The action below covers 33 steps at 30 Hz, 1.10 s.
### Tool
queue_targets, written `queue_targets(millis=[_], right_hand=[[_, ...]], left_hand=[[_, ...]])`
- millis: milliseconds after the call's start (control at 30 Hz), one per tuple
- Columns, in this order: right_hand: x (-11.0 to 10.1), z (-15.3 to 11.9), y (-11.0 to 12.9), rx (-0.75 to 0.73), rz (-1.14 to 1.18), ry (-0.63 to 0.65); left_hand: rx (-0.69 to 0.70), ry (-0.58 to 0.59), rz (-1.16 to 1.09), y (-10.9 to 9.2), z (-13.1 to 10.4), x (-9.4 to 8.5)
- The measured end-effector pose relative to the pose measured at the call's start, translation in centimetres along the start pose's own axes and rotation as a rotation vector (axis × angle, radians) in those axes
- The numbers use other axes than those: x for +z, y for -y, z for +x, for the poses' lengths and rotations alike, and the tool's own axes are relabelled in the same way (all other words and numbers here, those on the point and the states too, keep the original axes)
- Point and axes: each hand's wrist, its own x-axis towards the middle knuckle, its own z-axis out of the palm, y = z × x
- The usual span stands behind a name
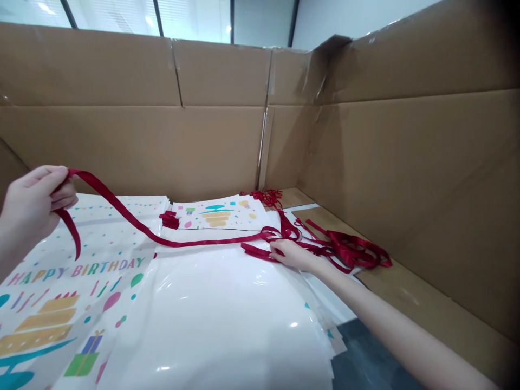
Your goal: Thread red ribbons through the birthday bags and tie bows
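Note:
My left hand (43,203) is raised at the far left, its fingers closed on a dark red ribbon (117,203). A short tail of the ribbon hangs below the fist. From there the strip sags across white sheets toward my right hand (290,253), which lies low among several red ribbon strands at the right of the pile. Its fingers are bent and pressed at the strands; exactly which strand is between them is partly hidden. Beyond that hand sits a tangled heap of red ribbon (357,249). Under the ribbon are glossy white sheets (219,309).
Printed "HAPPY BIRTHDAY" sheets (77,303) lie at left, and smaller printed sheets (221,214) at the back. A small red bundle (169,219) and thin red strings (268,197) rest near them. Tall cardboard walls (122,146) enclose the back and right.

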Motion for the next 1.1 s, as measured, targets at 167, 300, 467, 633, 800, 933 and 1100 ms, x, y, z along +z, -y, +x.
queue_targets(millis=[167, 300, 467, 633, 800, 933, 1100], right_hand=[[-0.9, -1.0, -3.9, 0.148, -0.026, 0.019], [-3.2, -2.1, -7.7, 0.57, -0.276, -0.079], [-4.2, -2.4, -6.1, 0.657, -0.423, -0.188], [-2.7, -1.6, -1.1, 0.201, -0.099, 0.137], [-1.0, -1.5, 0.5, 0.19, -0.111, 0.183], [-0.1, -1.8, -0.5, 0.142, -0.148, 0.148], [-0.9, -2.4, -3.8, 0.232, -0.123, 0.137]], left_hand=[[-0.061, -0.034, 0.014, 0.0, -0.7, -1.0], [-0.077, -0.055, 0.008, 0.5, -0.9, -2.0], [-0.113, -0.033, 0.018, 0.5, -1.4, -2.5], [-0.14, -0.013, 0.014, 0.4, -1.9, -1.6], [-0.154, 0.03, 0.019, 0.4, -2.2, -1.1], [-0.168, 0.044, 0.022, 0.1, -2.5, -0.8], [-0.198, 0.095, 0.008, -0.7, -3.1, 0.3]])
